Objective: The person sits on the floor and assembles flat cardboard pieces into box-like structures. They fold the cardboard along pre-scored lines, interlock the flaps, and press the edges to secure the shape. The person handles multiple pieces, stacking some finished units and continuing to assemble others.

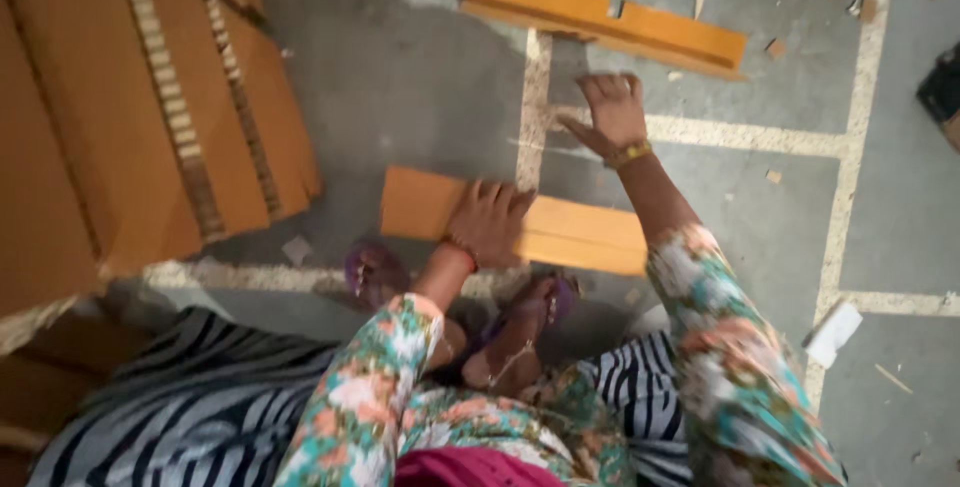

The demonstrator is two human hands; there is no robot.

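Cardboard strip, a flat orange-brown piece, lies on the grey floor just ahead of the person's feet, near the frame's centre. The left hand lies palm-down on it with fingers spread, apparently pinning it flat so it cannot slide. The right hand, open and empty, reaches toward one o'clock over a painted line, short of a longer notched cardboard piece lying at twelve o'clock. At nine to ten o'clock, a stack of honeycomb cardboard sheets rests within arm's reach, probably kept close as stock.
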